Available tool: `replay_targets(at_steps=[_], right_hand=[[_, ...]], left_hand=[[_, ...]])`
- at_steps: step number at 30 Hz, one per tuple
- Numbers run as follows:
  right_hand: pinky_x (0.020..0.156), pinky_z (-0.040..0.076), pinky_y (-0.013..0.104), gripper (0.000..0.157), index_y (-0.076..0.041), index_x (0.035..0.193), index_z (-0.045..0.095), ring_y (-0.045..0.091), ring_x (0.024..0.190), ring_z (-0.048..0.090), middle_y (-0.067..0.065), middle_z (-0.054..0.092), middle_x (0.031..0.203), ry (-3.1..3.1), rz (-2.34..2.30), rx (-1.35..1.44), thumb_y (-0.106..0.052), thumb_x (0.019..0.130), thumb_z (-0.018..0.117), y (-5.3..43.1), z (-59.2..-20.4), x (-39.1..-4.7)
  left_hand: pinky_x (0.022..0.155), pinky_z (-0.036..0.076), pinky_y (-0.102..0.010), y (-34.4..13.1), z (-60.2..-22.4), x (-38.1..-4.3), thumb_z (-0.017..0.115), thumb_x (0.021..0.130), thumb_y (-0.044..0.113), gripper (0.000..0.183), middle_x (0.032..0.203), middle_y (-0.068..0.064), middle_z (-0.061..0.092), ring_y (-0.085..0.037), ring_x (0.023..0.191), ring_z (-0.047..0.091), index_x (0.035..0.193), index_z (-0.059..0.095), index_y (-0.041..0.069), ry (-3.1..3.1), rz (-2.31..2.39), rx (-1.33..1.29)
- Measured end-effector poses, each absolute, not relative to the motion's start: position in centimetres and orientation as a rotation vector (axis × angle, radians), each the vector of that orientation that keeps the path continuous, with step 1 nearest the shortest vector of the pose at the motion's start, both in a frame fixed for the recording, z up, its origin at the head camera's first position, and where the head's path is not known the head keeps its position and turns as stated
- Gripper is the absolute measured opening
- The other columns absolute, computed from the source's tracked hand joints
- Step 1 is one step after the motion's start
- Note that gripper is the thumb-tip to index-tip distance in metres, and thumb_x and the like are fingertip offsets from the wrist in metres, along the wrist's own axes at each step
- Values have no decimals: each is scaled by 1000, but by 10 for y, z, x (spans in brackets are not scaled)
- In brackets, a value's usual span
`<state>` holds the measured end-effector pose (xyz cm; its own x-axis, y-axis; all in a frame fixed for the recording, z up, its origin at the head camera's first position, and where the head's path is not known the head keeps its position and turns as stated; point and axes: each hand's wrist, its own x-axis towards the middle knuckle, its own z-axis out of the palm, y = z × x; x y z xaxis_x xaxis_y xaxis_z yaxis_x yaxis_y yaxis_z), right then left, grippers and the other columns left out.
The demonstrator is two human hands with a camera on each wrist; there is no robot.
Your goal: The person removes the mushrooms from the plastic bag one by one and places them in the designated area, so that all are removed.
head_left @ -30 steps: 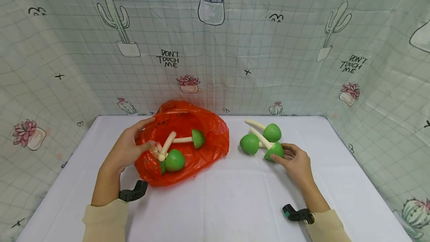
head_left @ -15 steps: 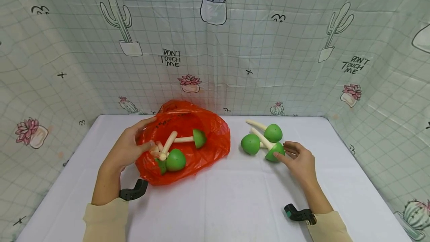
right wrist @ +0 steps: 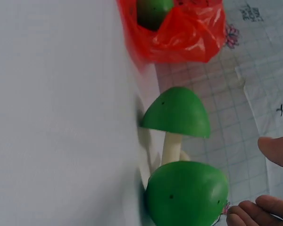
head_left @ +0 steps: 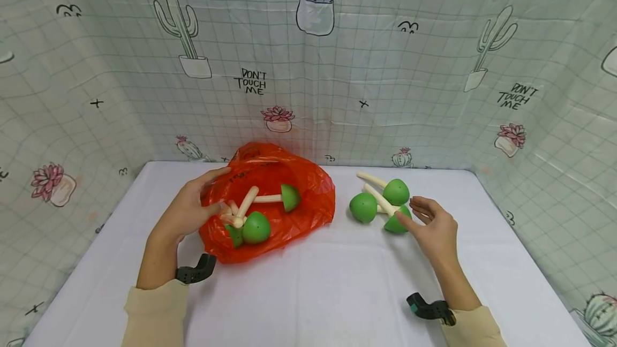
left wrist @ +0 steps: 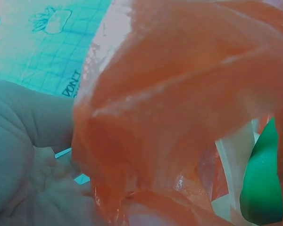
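Note:
A crumpled red plastic bag [head_left: 308, 218] lies with its mouth toward me, several toy mushrooms with green caps and cream stems inside. At its left edge my left hand [head_left: 185, 210] grips the plastic; some fingers are hidden behind the bag. The left wrist view shows the red film [left wrist: 146, 117] against the hand, and one green cap [left wrist: 264, 183]. Right of the bag lie 3 more mushrooms; the nearest [head_left: 395, 225] leans its stem over the others. Beside its cap is my right hand [head_left: 437, 232], fingers parted and holding nothing. Right wrist view: fingers near a cap [right wrist: 186, 195].
A white cloth [head_left: 318, 293] covers the table. Behind it and at both sides hangs a checked curtain [head_left: 328, 84] printed with cacti. Each wrist wears a black camera band, such as the right one [head_left: 429, 308].
My right hand has drawn slightly right and spread off the nearest mushroom's cap, which stays put. My left hand remains on the bag. The head view has shifted slightly.

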<state>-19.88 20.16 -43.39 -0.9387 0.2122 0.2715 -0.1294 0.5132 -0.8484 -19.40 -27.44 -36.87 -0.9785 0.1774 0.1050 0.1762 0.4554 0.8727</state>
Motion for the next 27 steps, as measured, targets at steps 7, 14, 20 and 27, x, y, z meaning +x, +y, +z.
replay_targets(at_steps=[7, 14, 20, 27], right_hand=[[103, 51, 19, 52, 9, 131, 63, 36, 122, 66, 23, 67, 130, -2357, 1451, 23, -6, 87, 86, 173, -417, -198], [104, 53, 27, 50, 8, 129, 65, 34, 121, 67, 22, 69, 128, -2328, 1560, 194, -1, 84, 87, 133, -407, -195], [105, 54, 35, 50, 6, 126, 68, 32, 119, 68, 18, 71, 125, -2310, 1625, 297, -4, 83, 90, 100, -411, -196], [107, 53, 44, 52, 8, 127, 66, 37, 120, 68, 22, 70, 126, -2309, 1686, 404, -6, 83, 90, 66, -419, -197]], left_hand=[[110, 44, -63, -274, -368, -194, 62, 92, -16, 72, 161, -23, 41, -48, 146, 39, 159, 43, 3, 2691, 1591, 313], [109, 45, -64, -274, -366, -193, 62, 91, -15, 72, 161, -23, 43, -49, 145, 40, 158, 44, 3, 2699, 1591, 308], [110, 43, -65, -275, -367, -193, 62, 91, -15, 72, 161, -22, 42, -49, 146, 39, 158, 44, 3, 2704, 1583, 301], [113, 40, -66, -275, -368, -194, 62, 91, -15, 72, 161, -22, 43, -47, 147, 39, 158, 44, 3, 2700, 1594, 322]])
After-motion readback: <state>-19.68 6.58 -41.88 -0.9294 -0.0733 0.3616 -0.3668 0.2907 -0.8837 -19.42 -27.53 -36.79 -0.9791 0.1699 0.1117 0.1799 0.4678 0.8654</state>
